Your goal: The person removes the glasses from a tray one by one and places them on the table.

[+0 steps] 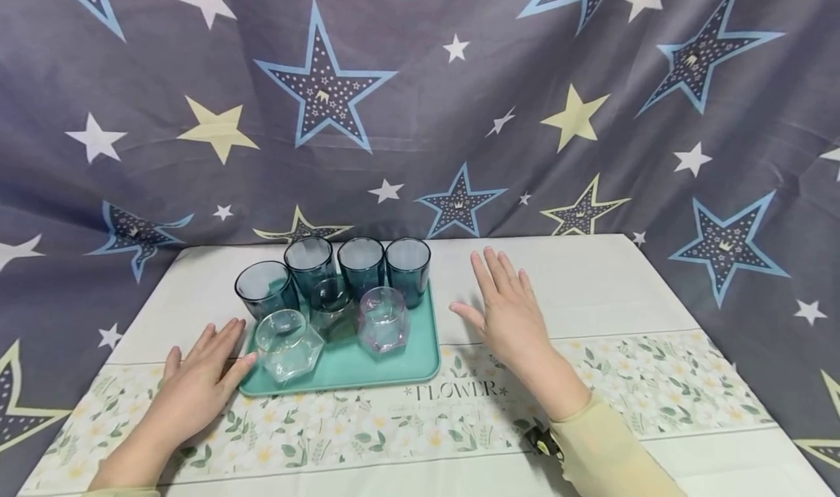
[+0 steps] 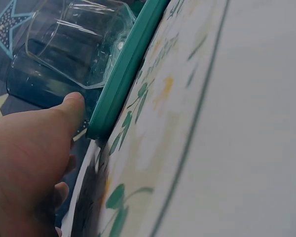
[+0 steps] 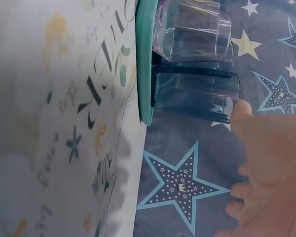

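A teal tray (image 1: pixel 341 382) holds several blue glass tumblers in its back part, among them a left one (image 1: pixel 265 293) and a right one (image 1: pixel 408 269). In front of them stand a clear glass (image 1: pixel 289 351), a smoky grey glass (image 1: pixel 333 311) and a pink-tinted glass (image 1: pixel 383 322). Beside the tray's left end is my left hand (image 1: pixel 197 388), its fingers extended and thumb close to the clear glass; whether it touches the tray cannot be told. My right hand (image 1: pixel 515 322) hovers right of the tray with fingers spread, holding nothing.
A white tablecloth (image 1: pixel 558 286) with a floral band and the word FLOWER covers the table. Behind and at both sides hangs a grey curtain (image 1: pixel 407 118) printed with stars. A dark band (image 1: pixel 545 442) shows at the right wrist.
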`<state>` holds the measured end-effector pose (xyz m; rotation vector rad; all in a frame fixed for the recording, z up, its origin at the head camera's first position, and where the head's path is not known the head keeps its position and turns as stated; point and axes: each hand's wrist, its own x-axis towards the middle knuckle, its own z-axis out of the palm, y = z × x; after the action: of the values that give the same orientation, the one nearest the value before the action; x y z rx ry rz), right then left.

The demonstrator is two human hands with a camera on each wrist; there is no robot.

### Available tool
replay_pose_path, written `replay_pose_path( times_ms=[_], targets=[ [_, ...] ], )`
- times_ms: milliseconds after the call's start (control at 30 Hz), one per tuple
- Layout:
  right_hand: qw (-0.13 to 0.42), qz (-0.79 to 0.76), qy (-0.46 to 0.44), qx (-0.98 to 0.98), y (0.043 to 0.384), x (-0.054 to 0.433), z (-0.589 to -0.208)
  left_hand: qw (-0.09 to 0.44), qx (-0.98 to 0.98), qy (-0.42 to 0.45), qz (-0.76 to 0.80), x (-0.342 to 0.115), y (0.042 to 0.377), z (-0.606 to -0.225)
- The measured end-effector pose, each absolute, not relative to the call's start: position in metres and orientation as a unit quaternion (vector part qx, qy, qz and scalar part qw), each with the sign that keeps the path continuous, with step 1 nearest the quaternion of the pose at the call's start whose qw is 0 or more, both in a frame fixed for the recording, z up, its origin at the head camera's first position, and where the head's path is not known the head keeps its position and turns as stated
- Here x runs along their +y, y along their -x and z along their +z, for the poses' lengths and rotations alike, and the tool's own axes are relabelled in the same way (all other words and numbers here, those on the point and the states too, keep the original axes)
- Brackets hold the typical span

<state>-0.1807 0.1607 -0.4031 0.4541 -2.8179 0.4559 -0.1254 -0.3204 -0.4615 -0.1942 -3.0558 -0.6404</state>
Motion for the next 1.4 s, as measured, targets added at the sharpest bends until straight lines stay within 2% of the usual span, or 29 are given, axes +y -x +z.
replay_pose_path(
  times_ms=[367,633,967,1400],
  targets=[
    [0.135,0.188,-0.175,-0.957,0.190,0.147,-0.400,-0.024,-0.971,0.071,-0.226,-0.319,0.126,-0.465],
    [0.142,0.271,-0.200,-0.931,0.199,0.133,-0.398,0.001,-0.970,0.089,-0.225,-0.321,0.123,-0.468],
    [0.076,0.358,-0.183,-0.912,0.211,0.122,-0.395,0.010,-0.968,0.104,-0.227,-0.320,0.122,-0.467],
    [0.036,0.413,-0.171,-0.894,0.219,0.127,-0.392,0.012,-0.963,0.123,-0.240,-0.312,0.121,-0.466]
  ],
)
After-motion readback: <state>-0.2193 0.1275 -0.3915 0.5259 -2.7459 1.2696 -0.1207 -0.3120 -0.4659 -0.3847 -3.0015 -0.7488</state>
